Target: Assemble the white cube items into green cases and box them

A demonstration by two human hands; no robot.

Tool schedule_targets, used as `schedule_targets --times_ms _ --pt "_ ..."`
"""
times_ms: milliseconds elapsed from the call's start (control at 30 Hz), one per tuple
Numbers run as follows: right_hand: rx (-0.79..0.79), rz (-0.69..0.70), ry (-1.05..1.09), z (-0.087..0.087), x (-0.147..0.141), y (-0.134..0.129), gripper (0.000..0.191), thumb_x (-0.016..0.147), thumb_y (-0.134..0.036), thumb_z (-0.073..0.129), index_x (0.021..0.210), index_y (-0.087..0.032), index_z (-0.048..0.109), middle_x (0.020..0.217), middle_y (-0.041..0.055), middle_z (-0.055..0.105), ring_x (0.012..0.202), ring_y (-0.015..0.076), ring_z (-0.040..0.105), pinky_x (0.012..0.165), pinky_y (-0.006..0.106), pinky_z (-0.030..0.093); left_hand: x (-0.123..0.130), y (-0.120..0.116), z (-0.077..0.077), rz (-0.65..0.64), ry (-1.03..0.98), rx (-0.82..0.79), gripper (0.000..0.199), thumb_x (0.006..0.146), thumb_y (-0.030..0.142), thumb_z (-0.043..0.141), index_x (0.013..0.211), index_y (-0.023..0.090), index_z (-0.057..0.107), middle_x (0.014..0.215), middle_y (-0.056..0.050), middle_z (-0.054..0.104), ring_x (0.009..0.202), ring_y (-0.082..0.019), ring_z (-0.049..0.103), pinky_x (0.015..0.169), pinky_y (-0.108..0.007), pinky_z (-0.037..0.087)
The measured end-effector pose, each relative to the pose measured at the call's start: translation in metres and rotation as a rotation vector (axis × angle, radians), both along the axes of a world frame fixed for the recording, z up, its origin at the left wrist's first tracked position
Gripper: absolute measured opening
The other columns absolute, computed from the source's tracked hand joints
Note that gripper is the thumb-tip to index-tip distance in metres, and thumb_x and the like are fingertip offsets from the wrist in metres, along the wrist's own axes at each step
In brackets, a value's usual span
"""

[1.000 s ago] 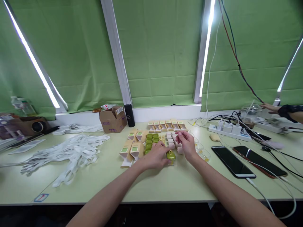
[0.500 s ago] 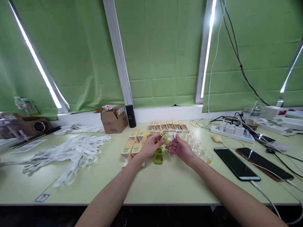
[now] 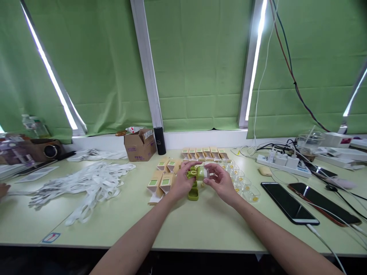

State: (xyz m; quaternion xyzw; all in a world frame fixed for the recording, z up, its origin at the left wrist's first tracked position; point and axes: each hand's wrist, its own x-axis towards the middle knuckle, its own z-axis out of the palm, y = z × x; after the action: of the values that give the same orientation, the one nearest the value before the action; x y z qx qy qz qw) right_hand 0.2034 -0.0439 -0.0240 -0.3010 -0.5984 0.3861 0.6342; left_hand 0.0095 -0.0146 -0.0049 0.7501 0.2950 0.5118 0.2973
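Observation:
Between both hands, above the table, is a small green-and-clear plastic container [image 3: 202, 173]. My left hand [image 3: 183, 180] is closed around its green end, where a small loop shows. With thumb and fingers, my right hand [image 3: 223, 181] pinches the clear end from the other side. Just below them on the table sits a small green square cup [image 3: 193, 194]; others behind it are partly hidden by my left hand. Clear plastic cups [image 3: 238, 178] with yellow spots stand in rows beside my right hand. Folded card boxes [image 3: 155, 184] with green labels stand left of my left hand.
More card boxes [image 3: 204, 154] line up at the back. White straps [image 3: 86, 182] lie heaped on the left, near another person's hand [image 3: 3, 190]. A brown carton [image 3: 140, 146] and black cylinder [image 3: 159, 141] stand behind. Right are phones [image 3: 289, 202] and a power strip [image 3: 283, 164].
The container has turned so its green end faces my left hand and its clear end my right. My right fingers have closed onto it. Another person's hand has appeared at the left edge.

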Motion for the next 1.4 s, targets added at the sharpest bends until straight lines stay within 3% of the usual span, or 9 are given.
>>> schedule_targets --times_ms 167,300,367,500,567,767,1000,1200,1400 --pt "-0.094 0.068 0.037 0.002 0.001 0.0 0.049 0.079 -0.056 0.087 0.116 -0.028 0.069 0.101 0.0052 0.075 0.09 0.021 0.069 0.077 0.035 0.061 -0.002 -0.005 0.005 0.041 0.102 0.152 0.058 0.082 0.003 0.066 0.132 0.032 0.072 0.144 -0.007 0.067 0.145 -0.028 0.045 0.126 -0.052 0.033" --pt "-0.186 0.06 0.072 0.0 0.003 0.006 0.055 0.079 -0.069 0.082 0.111 -0.027 0.068 0.081 0.0013 0.073 0.069 0.0179 0.067 0.071 0.035 0.06 0.001 -0.008 0.006 0.042 0.107 0.083 0.051 0.084 0.017 0.077 0.134 0.031 0.072 0.134 -0.01 0.067 0.136 -0.028 0.052 0.118 -0.048 0.042" --pt "-0.179 0.048 0.08 0.001 0.003 0.007 0.056 0.077 -0.071 0.082 0.106 -0.025 0.069 0.084 0.0025 0.072 0.069 0.0175 0.067 0.068 0.034 0.06 0.003 -0.009 0.005 0.083 0.104 0.045 0.049 0.082 0.023 0.082 0.131 0.029 0.074 0.125 -0.009 0.066 0.131 -0.028 0.054 0.113 -0.044 0.047" --pt "-0.104 0.057 0.075 0.005 0.005 0.002 0.054 0.075 -0.061 0.09 0.11 -0.025 0.071 0.112 0.0086 0.073 0.095 0.0223 0.07 0.071 0.031 0.061 0.004 -0.007 0.003 0.167 0.118 0.013 0.041 0.081 0.033 0.087 0.12 0.027 0.079 0.115 -0.009 0.067 0.128 -0.029 0.054 0.109 -0.041 0.049" --pt "-0.101 0.077 0.073 0.007 0.006 0.0 0.052 0.073 -0.054 0.093 0.111 -0.026 0.07 0.114 0.0086 0.073 0.102 0.0234 0.069 0.075 0.032 0.061 0.004 -0.004 0.001 0.185 0.124 0.013 0.039 0.081 0.038 0.087 0.117 0.026 0.081 0.111 -0.009 0.067 0.128 -0.029 0.054 0.108 -0.041 0.05" --pt "-0.258 0.217 0.241 0.0 0.006 0.007 0.053 0.073 -0.055 0.093 0.109 -0.025 0.069 0.093 0.0045 0.077 0.075 0.0199 0.071 0.072 0.037 0.061 0.002 0.002 -0.001 0.205 0.073 -0.008 0.041 0.095 0.055 0.069 0.114 0.022 0.083 0.111 -0.012 0.07 0.107 -0.026 0.064 0.099 -0.041 0.054" --pt "-0.407 0.355 0.294 -0.006 0.007 0.013 0.045 0.077 -0.057 0.089 0.099 -0.023 0.069 0.089 0.0078 0.079 0.075 0.0221 0.075 0.07 0.036 0.059 0.002 0.002 0.007 0.222 0.021 -0.11 0.048 0.096 0.063 0.062 0.086 0.021 0.084 0.095 -0.011 0.079 0.098 -0.028 0.069 0.089 -0.04 0.054" --pt "-0.304 0.224 0.178 -0.004 0.004 0.009 0.052 0.071 -0.057 0.094 0.102 -0.024 0.069 0.081 0.0017 0.075 0.067 0.0175 0.067 0.067 0.033 0.055 0.001 0.001 0.01 0.2 0.001 -0.202 0.044 0.088 0.061 0.072 0.079 0.019 0.082 0.084 -0.008 0.08 0.084 -0.027 0.073 0.081 -0.037 0.055" --pt "-0.157 0.024 0.015 -0.006 0.001 0.008 0.052 0.071 -0.057 0.094 0.104 -0.024 0.071 0.086 0.0012 0.069 0.079 0.0175 0.065 0.072 0.032 0.056 0.002 0.002 0.006 0.161 -0.044 -0.239 0.035 0.079 0.051 0.082 0.08 0.016 0.077 0.083 -0.007 0.077 0.072 -0.02 0.066 0.069 -0.032 0.052"
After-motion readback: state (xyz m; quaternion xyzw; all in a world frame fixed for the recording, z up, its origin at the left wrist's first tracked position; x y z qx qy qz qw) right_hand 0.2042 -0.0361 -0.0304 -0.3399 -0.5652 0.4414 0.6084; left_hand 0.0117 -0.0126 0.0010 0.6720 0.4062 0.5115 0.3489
